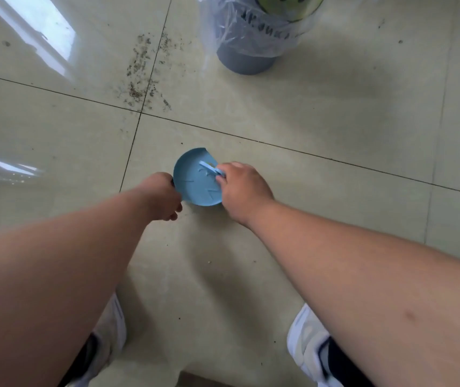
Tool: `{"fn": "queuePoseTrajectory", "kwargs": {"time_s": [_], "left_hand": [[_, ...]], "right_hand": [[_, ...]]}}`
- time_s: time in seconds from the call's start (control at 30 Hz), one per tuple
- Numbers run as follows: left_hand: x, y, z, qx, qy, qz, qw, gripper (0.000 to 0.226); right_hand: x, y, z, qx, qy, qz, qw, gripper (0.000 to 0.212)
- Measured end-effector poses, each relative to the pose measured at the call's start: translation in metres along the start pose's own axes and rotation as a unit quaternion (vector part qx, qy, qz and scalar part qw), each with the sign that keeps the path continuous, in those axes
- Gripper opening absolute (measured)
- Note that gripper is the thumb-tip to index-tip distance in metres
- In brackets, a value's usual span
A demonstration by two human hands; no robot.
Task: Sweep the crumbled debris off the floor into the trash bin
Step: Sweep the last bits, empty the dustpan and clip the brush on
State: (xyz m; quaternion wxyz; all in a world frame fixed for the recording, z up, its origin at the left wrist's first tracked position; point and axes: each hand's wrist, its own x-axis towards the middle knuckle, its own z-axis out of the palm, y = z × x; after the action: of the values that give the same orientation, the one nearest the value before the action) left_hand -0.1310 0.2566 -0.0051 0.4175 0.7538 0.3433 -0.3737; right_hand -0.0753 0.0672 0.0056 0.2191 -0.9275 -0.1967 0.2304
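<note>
On the tiled floor (307, 113), the left hand (164, 196) grips the blue dustpan's (195, 182) edge; the right hand (244, 188) pinches a small blue brush (210, 168) inside it. Debris (145, 71) lies beyond, left of the trash bin (247, 58), whose bag lettering is unreadable.

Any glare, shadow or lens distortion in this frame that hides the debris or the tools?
Head view: window glare washes the glossy floor at upper left, beside the debris, which stays readable; a soft shadow falls right of the trash bin; wide-angle stretch enlarges the forearms; the dustpan is sharp.
</note>
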Motion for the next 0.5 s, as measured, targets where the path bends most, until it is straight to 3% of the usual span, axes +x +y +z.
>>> {"fn": "queuePoseTrajectory", "kwargs": {"time_s": [0.27, 0.5], "left_hand": [[-0.07, 0.043, -0.024, 0.012, 0.038, 0.066, 0.997, 0.017], [-0.147, 0.127, -0.063, 0.057, 0.083, 0.157, 0.982, 0.024]], "right_hand": [[-0.026, -0.026, -0.101, 0.114, 0.125, 0.139, 0.976, 0.019], [-0.04, -0.052, -0.231, 0.122, 0.222, 0.115, 0.96, 0.021]]}}
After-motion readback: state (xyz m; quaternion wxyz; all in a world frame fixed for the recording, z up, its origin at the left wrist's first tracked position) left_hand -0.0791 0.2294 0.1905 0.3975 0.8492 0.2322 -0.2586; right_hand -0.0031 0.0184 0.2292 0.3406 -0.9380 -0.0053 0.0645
